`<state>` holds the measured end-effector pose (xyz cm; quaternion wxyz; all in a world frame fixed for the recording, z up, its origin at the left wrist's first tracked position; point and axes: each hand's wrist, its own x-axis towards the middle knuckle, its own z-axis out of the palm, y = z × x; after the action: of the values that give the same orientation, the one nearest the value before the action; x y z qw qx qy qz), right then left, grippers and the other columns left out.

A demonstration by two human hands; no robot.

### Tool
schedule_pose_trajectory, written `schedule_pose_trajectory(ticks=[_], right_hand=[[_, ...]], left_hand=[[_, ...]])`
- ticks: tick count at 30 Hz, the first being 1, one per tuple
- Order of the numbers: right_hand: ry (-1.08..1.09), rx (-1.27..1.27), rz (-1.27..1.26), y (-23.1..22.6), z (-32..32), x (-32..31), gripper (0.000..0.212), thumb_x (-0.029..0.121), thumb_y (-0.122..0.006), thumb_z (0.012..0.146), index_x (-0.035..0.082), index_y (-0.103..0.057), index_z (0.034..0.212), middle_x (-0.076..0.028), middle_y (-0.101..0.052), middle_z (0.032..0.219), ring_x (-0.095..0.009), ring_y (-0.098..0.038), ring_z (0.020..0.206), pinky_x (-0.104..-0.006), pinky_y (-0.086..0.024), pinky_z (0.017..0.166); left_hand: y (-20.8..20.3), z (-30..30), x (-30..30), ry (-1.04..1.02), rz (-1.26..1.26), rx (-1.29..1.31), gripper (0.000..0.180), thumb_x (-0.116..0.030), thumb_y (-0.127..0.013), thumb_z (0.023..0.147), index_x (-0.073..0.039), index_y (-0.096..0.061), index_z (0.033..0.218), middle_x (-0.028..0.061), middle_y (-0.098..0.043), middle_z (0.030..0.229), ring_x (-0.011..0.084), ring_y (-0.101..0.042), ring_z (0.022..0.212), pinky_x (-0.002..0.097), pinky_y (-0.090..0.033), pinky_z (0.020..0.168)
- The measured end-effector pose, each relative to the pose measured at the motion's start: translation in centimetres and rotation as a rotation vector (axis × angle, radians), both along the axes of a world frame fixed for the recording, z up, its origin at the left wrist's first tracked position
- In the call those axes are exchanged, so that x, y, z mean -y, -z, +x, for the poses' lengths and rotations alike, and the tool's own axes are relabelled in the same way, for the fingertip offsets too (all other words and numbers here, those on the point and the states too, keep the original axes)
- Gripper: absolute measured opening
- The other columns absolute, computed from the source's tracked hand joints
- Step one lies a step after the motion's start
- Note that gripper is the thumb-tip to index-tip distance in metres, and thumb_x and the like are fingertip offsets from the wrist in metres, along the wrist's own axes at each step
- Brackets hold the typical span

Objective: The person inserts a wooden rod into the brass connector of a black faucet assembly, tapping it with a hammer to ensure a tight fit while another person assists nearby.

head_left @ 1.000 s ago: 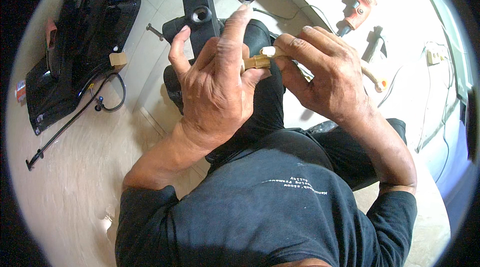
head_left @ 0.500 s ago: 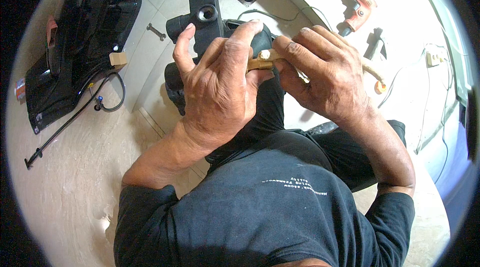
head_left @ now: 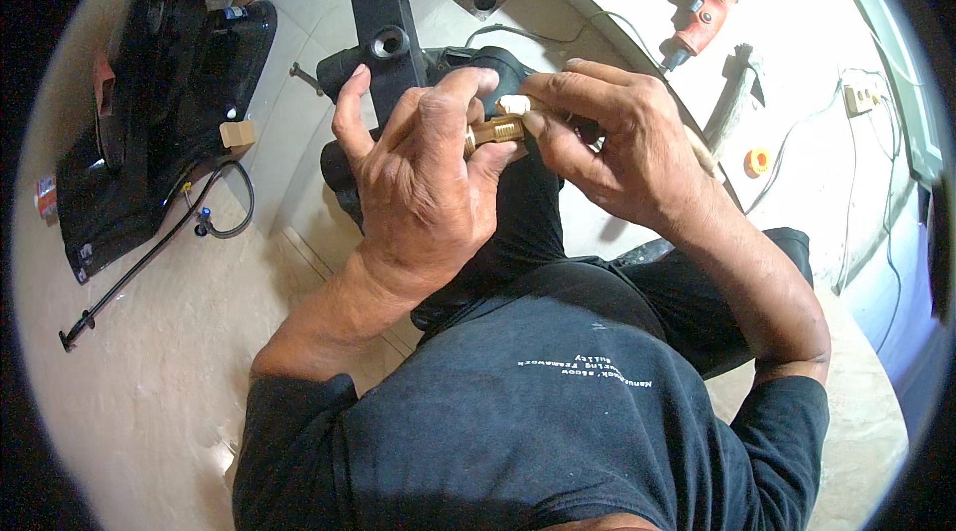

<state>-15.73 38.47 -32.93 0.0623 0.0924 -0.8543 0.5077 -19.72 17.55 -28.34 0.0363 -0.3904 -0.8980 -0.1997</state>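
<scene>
My left hand (head_left: 423,187) pinches a brass threaded fitting (head_left: 495,131) between thumb and fingers, its threads facing right. Close by on the right, my right hand (head_left: 637,137) is closed on a beige rope-like strand (head_left: 513,106). The strand's whitish end pokes out over the fitting, and a further length shows past the back of the hand. Whether the strand touches the threads I cannot tell. Behind my left hand stands a black bracket (head_left: 383,18) with a notched end and a round hole, partly hidden by the hand.
A red drill (head_left: 697,3), a hammer (head_left: 735,98) and an orange ring (head_left: 758,161) lie at the right, near a socket block (head_left: 864,101) with cables. At the left are a large black moulded part (head_left: 139,123), a black hose (head_left: 134,282) and a bolt (head_left: 307,78).
The strand's end has shifted slightly left, and my right hand has drawn up and left. More of the fitting's threads now shows. The whole view has shifted slightly.
</scene>
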Motion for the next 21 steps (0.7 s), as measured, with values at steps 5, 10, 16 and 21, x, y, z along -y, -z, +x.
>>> schedule_pose_trajectory(ticks=[5, 10, 16, 21], right_hand=[[-0.044, 0.163, -0.319, 1.16, -0.37, 0.08, 0.031, 0.024, -0.063, 0.094, -0.002, -0.074, 0.106, -0.022, -0.074, 0.090, -0.034, -0.074, 0.078, -0.0419, -0.058, 0.073], [-0.034, 0.294, -0.389, 0.82, -0.19, 0.31, 0.034, 0.027, -0.064, 0.096, -0.003, -0.074, 0.108, -0.021, -0.073, 0.086, -0.025, -0.072, 0.076, -0.0381, -0.057, 0.071], [-0.029, 0.285, -0.419, 1.02, -0.07, 0.54, 0.035, 0.028, -0.065, 0.097, -0.003, -0.075, 0.109, -0.020, -0.073, 0.083, -0.022, -0.071, 0.073, -0.0371, -0.056, 0.070], [-0.028, 0.318, -0.420, 0.72, -0.01, 0.61, 0.035, 0.029, -0.065, 0.098, -0.003, -0.075, 0.110, -0.016, -0.073, 0.083, -0.019, -0.069, 0.074, -0.0356, -0.055, 0.070]], left_hand=[[0.41, -0.04, -0.06, 0.003, 0.035, -0.042, 0.052, -0.015, -0.081, 0.086, -0.008, -0.056, 0.131, -0.0014, -0.067, 0.097, 0.0169, -0.065, 0.092, 0.0608, -0.018, 0.118], [0.48, -0.15, 0.04, 0.016, 0.012, -0.068, 0.051, -0.017, -0.081, 0.087, -0.008, -0.056, 0.130, -0.0006, -0.069, 0.100, 0.0174, -0.065, 0.094, 0.0617, -0.018, 0.118], [0.42, 0.01, 0.15, 0.011, -0.010, -0.065, 0.049, -0.018, -0.079, 0.088, -0.008, -0.056, 0.130, -0.0002, -0.069, 0.101, 0.0181, -0.065, 0.095, 0.0625, -0.017, 0.118], [0.57, 0.14, 0.29, 0.009, 0.008, -0.080, 0.050, -0.018, -0.079, 0.089, -0.007, -0.055, 0.130, -0.0005, -0.069, 0.103, 0.0184, -0.065, 0.097, 0.0618, -0.017, 0.117]])
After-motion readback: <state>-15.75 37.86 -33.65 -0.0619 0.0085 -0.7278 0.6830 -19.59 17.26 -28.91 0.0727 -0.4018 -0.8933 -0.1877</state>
